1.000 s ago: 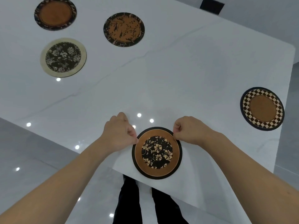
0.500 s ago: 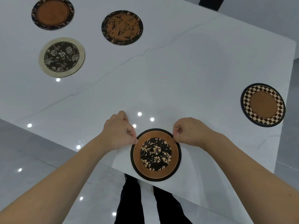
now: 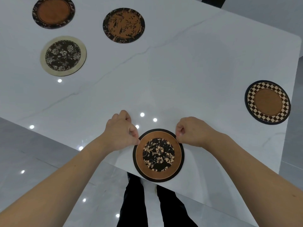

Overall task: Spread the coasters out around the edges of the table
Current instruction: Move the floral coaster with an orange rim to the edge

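Observation:
A round brown coaster with a black floral centre lies at the near edge of the white table, its lower rim slightly over the edge. My left hand pinches its upper left rim and my right hand pinches its upper right rim. A checkered-rim coaster lies near the right edge. At the far left lie a cream-rimmed floral coaster, a dark-rimmed brown coaster, and a brown coaster with black branches.
The table's near edge runs diagonally from the left down to the lower right. Below it is a glossy grey floor with light reflections, and my dark trouser legs stand under the edge. A dark object sits beyond the far edge.
Both hands have drawn the floral-centre coaster slightly toward the near edge of the table. The other coasters have not moved on the table.

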